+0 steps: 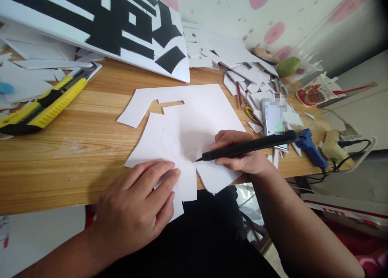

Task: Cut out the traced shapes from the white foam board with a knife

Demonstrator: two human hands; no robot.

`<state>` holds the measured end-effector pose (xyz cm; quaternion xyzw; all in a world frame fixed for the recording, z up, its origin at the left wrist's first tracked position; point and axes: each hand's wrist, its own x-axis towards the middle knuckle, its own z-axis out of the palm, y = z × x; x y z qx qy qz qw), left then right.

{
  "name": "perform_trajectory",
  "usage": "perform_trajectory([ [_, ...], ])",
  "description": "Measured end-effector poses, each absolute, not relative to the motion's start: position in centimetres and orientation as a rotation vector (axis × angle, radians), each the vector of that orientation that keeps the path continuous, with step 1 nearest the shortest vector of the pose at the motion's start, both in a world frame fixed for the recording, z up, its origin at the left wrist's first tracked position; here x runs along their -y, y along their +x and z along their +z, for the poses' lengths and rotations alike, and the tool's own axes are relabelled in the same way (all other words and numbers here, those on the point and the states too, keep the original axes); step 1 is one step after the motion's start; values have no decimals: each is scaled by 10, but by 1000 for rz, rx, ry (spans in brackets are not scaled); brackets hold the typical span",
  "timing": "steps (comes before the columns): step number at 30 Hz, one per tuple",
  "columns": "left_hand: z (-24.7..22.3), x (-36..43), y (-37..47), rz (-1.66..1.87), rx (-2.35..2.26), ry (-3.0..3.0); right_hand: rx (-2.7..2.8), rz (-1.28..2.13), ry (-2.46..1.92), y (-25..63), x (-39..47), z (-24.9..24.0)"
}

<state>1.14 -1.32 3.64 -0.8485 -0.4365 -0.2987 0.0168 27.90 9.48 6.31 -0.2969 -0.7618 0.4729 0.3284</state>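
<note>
A white foam-board sheet (200, 116) with faint drawn lines and cut-out notches lies at the table's front edge, part of it jutting past the edge. My left hand (138, 197) rests on its lower left with fingers stretched out, pressing it flat. In my right hand (239, 150) is a black pen-shaped tool (247, 145), gripped near its front end. Its thin pointed tip touches the sheet along a drawn line, just right of my left fingertips. Whether that tip is a blade or a nib I cannot tell.
A yellow utility knife (45, 104) lies at left among white offcuts. Behind the sheet leans a white board (182, 73) with black shapes. At right are a phone (273, 118), scissors (251, 114), a blue glue gun (312, 148), a power socket (332, 146) with cables and a paper cup (317, 91).
</note>
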Motion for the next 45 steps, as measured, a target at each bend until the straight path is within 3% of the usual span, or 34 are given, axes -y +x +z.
perform_trajectory([
  [5, 36, 13, 11, -906, 1359, -2635, 1806, 1209, -842, 280, -91, 60],
  [10, 37, 12, 11, -898, 1348, -2653, 1329, 838, -1097, 269, -67, 53],
  [13, 43, 11, 11, -890, 1369, -2703, 1339, 560, -1216, 255, -44, 51],
  [20, 53, 1, 12, -823, 1263, -2726, 1521, 378, -1358, 234, -13, 49],
  [41, 43, -9, 15, -756, 1264, -2729, 1751, 261, -1234, 232, -14, 56],
  [45, 44, -9, 16, -734, 1290, -2733, 1791, 364, -1271, 228, -15, 58],
])
